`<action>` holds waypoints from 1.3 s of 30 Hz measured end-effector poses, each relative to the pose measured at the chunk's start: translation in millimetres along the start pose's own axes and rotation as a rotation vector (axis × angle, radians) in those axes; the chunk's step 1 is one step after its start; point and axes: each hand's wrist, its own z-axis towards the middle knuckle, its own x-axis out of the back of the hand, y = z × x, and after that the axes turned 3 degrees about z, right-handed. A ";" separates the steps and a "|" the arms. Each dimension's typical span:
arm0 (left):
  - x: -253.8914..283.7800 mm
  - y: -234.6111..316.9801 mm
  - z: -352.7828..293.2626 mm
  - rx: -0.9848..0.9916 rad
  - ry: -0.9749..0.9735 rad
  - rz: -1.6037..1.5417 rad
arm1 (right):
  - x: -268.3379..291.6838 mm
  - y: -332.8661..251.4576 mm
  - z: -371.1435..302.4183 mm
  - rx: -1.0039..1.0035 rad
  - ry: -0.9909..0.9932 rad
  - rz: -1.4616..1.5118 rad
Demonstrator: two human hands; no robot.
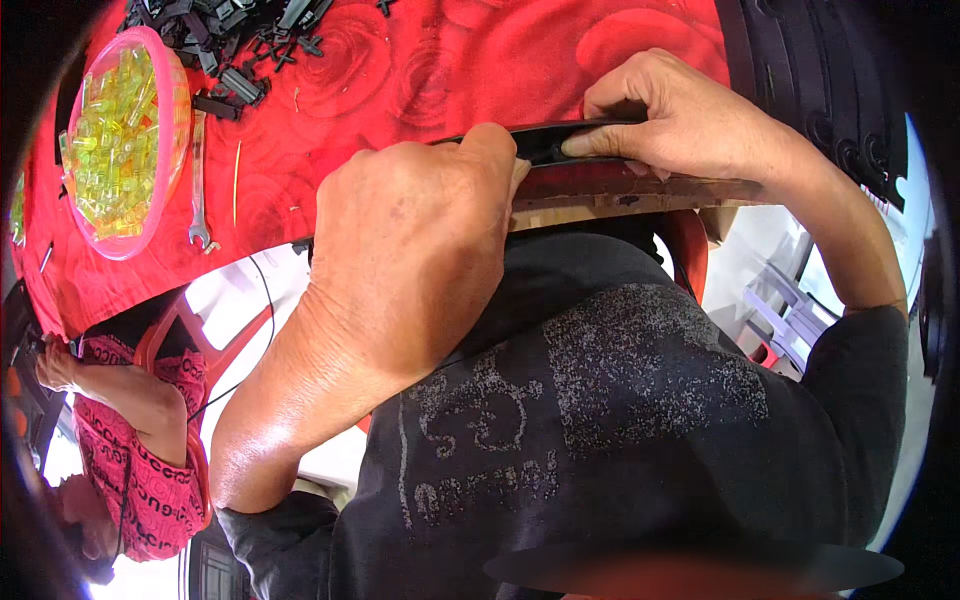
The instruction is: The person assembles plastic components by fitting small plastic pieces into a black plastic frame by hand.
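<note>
At the lower left of the frame, a co-worker in a pink patterned top (150, 440) sits with one arm reaching to the frame's left side. Above, on your red-covered worktop (380, 80), a pink-rimmed basket (181, 120) holds clear yellow-green pieces (115, 150). Just right of it lies a wrench (198, 180), below a heap of black parts (235, 85) at the upper left, then a thin stick (237, 185). Your left hand (410, 220), at centre, has its grip closed on a black strip (545, 147), though most of its fingertips are hidden. The strip lies at upper centre, along the worktop's near edge. Your right hand (685, 120) pinches it farther right, thumb on its face, fingers curled. Long dark strips (815, 90) fill the upper right.
</note>
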 end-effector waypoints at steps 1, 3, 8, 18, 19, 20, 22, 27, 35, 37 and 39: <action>-0.1 0.6 -0.3 -0.005 -0.007 0.027 | 0.3 0.6 -0.2 0.003 -0.001 0.000; 0.1 2.1 0.2 -0.010 -0.013 0.056 | 0.5 2.3 -0.9 0.032 0.015 -0.018; 0.6 1.5 3.2 -0.027 -0.024 0.041 | 1.6 0.6 -1.9 0.002 0.009 -0.020; 2.7 7.3 2.7 0.014 -0.016 -0.016 | 1.0 4.8 -3.1 0.175 0.042 -0.018; 1.7 8.5 2.5 0.018 -0.039 0.015 | 0.8 5.9 -2.8 0.175 0.042 -0.018; 1.5 9.2 2.4 0.023 -0.061 0.047 | 0.3 7.7 -2.5 0.217 0.064 -0.054; 2.8 8.0 5.1 0.017 -0.076 0.039 | 1.8 8.7 -2.4 0.251 0.087 -0.087; 7.0 8.1 5.4 0.019 -0.099 0.036 | 5.5 5.4 -4.1 0.200 0.036 -0.096; 7.3 11.2 4.1 0.005 -0.181 0.151 | 1.5 8.9 -5.1 0.238 0.076 -0.111; 6.5 11.1 5.7 -0.010 -0.181 0.147 | 2.5 9.7 -5.9 0.239 0.085 -0.109; 6.3 11.5 6.7 -0.020 -0.181 0.142 | 5.3 9.1 -4.7 0.239 0.068 -0.160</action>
